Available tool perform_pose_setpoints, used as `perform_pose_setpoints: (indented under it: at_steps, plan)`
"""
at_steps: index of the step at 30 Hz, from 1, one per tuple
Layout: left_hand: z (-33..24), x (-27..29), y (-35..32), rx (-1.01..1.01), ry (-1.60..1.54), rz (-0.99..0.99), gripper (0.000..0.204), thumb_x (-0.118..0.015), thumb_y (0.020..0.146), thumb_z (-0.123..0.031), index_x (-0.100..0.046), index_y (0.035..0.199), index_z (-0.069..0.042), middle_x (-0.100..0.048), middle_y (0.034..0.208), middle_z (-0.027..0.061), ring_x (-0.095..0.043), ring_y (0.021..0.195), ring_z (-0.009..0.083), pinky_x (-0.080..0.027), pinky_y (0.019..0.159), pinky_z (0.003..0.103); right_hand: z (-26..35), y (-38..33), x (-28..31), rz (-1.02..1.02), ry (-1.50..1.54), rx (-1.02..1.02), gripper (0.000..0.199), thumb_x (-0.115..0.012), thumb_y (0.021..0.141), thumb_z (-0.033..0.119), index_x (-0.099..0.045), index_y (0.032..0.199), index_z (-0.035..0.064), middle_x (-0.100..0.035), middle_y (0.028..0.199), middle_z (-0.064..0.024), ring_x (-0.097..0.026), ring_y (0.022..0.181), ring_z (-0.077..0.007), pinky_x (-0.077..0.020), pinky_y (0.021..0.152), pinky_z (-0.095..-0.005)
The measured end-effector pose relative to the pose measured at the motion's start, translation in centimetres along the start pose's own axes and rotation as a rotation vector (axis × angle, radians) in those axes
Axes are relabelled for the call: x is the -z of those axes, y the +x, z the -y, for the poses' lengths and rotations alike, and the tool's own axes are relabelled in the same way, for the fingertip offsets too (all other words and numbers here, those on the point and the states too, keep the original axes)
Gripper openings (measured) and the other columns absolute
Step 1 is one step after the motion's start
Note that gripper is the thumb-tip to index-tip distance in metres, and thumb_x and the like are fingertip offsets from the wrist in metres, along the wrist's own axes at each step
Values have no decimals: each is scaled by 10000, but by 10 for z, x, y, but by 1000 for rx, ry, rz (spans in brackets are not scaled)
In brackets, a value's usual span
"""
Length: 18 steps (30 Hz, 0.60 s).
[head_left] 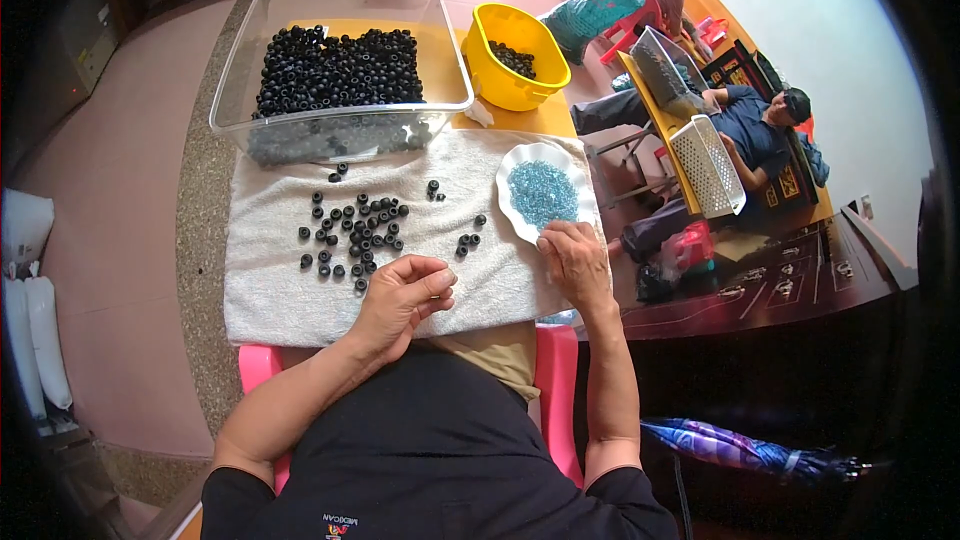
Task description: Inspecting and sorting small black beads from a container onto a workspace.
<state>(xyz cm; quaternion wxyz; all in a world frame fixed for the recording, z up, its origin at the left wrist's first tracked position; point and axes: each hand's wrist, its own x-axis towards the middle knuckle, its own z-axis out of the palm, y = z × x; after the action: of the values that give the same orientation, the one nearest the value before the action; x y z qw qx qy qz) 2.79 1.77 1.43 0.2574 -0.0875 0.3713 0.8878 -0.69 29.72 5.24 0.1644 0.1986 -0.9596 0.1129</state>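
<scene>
My left hand [402,296] rests on the near edge of a white towel [270,290], fingers curled together as if pinching something small; what it holds is hidden. Several black ring-shaped beads [352,228] lie scattered on the towel just beyond it. My right hand [576,262] lies at the near rim of a white scalloped dish [515,222] filled with small blue beads [542,192], fingertips touching the rim.
A clear plastic tub [340,130] of black beads stands behind the towel. A yellow bowl [510,70] with more black beads sits to its right. Two people sit at the far right beside white baskets [708,165]. A folded umbrella [740,448] lies lower right.
</scene>
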Motion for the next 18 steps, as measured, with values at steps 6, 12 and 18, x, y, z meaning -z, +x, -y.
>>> perform_pose_setpoints:
  at_steps: [6,12,18]
  plan:
    - [0,0,0,-3,-6,2,150,-718,887,-119,-643,995,-46,-674,903,32,-648,799,111,-560,759,258,1,-7,-5,-14,-12,-4,110,-641,867,112,-672,911,15,-696,980,-109,-625,884,-315,-497,792,-396]
    - [0,-1,-1,3,6,-8,146,-720,885,-121,-646,991,-53,-674,896,29,-648,787,109,-561,752,255,4,-12,-9,-31,-21,45,113,-642,858,80,-657,941,4,-689,993,-136,-636,934,-335,-507,846,-422]
    - [1,-1,0,7,11,-5,140,-721,885,-120,-648,986,-59,-673,890,25,-648,785,103,-561,754,255,4,-17,-14,-67,-50,108,156,-624,806,-2,-647,960,-6,-678,1005,-141,-644,925,-341,-524,822,-413]
